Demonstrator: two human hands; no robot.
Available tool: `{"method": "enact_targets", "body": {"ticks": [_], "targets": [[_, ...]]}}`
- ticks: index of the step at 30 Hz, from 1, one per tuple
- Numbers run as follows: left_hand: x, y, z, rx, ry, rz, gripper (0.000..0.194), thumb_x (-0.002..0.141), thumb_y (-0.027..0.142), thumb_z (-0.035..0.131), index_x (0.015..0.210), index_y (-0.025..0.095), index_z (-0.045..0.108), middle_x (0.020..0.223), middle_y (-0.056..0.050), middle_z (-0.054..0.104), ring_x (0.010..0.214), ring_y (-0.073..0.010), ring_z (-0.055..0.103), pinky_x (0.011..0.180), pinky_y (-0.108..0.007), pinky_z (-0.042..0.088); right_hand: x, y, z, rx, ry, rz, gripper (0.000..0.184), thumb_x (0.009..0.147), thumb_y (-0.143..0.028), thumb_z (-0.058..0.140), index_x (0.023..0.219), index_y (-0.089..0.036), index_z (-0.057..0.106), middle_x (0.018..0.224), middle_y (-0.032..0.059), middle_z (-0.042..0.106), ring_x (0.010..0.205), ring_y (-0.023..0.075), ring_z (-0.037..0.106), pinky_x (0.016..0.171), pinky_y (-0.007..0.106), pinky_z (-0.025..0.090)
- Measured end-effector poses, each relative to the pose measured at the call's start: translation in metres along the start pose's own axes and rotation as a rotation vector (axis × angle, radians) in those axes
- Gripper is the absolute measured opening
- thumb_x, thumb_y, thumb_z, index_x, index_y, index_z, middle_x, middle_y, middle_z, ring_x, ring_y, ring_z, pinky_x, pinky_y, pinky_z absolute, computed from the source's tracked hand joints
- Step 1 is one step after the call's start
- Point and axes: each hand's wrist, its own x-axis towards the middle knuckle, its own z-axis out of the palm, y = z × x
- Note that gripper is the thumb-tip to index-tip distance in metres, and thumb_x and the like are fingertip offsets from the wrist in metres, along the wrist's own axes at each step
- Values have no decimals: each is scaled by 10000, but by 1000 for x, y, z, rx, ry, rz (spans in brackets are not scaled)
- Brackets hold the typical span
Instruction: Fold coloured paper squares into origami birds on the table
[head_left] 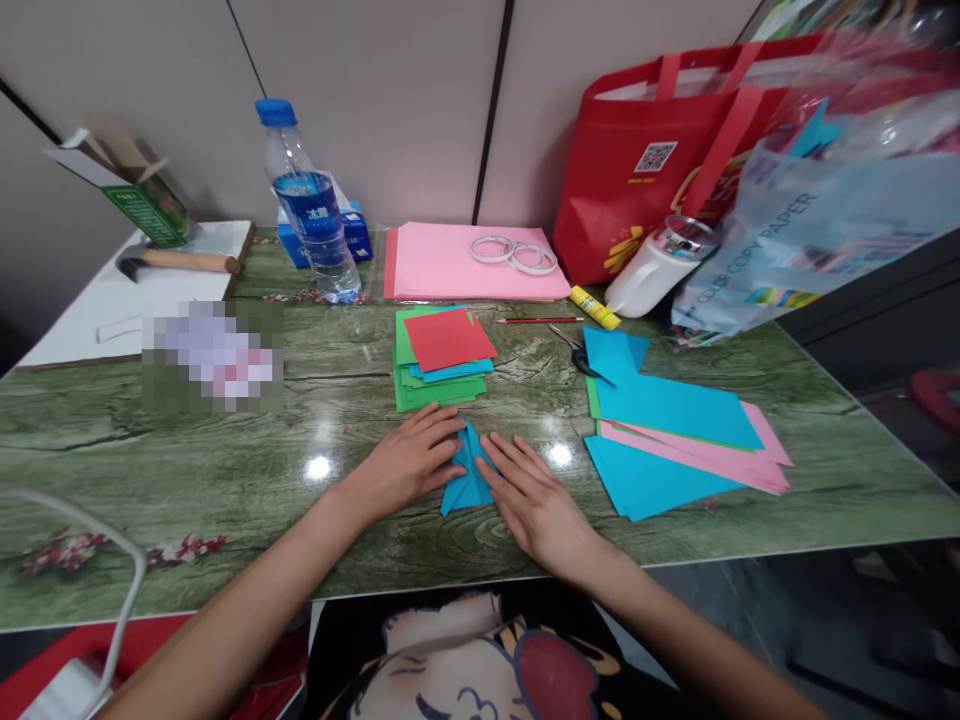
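A folded piece of blue paper [471, 482] lies on the table between my hands, its point directed away from me. My left hand [409, 455] rests flat with its fingertips on the paper's left side. On the other side my right hand [529, 498] lies with fingers stretched out over the right edge. Both hands are open and press the paper down; parts of its edges are hidden under the fingers. Just beyond my left hand sits a stack of square paper [442, 350], green and blue with a red sheet on top.
Blue and pink paper pieces [675, 410] lie at right, near scissors [581, 358], a pencil [540, 320] and a glue stick [596, 307]. Behind stand a water bottle [311, 210], a white mug [660, 265] and a red bag [615, 170]. A hammer [180, 261] lies at left.
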Motion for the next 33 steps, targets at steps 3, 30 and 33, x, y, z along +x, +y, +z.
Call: {"method": "enact_targets", "body": {"ticks": [3,30,33], "targets": [[0,1,-2,13,-8,3,252,886,337,461,985,150,597,1355,-140,446,1297,-233,353,1080,-457,299,0,0,0,-15,-7,-2,406,874,-91,390,1273,-82,461,1382,163,404,1338,264,259,1042,522,335],[0,3,-1,-57,-48,-12,220,888,306,462,1005,140,548,1306,-119,508,1307,-214,337,1063,-431,341,1,-2,-2,-56,-41,-1,429,844,-119,448,1272,-109,476,1393,150,393,1322,281,291,1038,508,336],[1,4,-2,-54,-53,-20,221,884,303,469,1011,137,541,1305,-124,507,1302,-214,345,1066,-426,337,1,-3,-2,-51,-35,3,435,845,-121,450,1279,-118,471,1393,148,394,1322,276,293,1039,508,335]]}}
